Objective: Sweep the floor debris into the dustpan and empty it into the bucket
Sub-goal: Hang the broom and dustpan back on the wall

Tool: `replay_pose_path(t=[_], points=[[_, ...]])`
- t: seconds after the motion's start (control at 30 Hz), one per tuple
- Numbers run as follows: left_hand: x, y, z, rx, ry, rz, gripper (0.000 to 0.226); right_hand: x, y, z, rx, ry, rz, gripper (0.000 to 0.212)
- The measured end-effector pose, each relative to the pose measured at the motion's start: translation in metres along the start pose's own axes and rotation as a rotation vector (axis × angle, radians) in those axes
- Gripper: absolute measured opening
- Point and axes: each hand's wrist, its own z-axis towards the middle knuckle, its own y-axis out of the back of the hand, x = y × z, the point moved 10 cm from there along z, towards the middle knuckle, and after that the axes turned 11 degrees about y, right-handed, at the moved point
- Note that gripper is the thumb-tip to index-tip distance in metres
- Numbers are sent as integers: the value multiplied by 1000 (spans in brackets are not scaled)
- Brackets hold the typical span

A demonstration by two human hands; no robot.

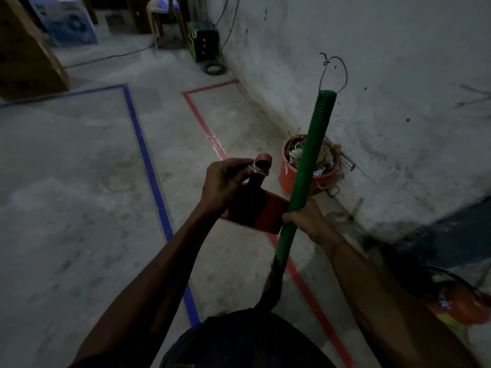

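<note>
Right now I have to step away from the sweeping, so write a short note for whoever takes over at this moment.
Left hand: grip on the red dustpan handle, pan held up off the floor.
Right hand: grip on the green broom handle, held upright.
Orange bucket stands by the wall, heaped with scraps.
Done: bucket already holds debris.
Left: I cannot tell whether the pan is empty; check it, then tip it into the bucket.
</note>
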Motion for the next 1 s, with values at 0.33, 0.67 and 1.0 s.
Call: replay_pose_path(t=[0.33,0.67,1.0], points=[[-9,5,16,9,146,-287,13,-10,-15,3,62,3,23,26],[-36,18,23,48,74,-348,18,-27,-2,2,-44,-45,5,24],[-46,65,47,-61,115,-456,23,-44,-5,6,-13,-74,40,28]])
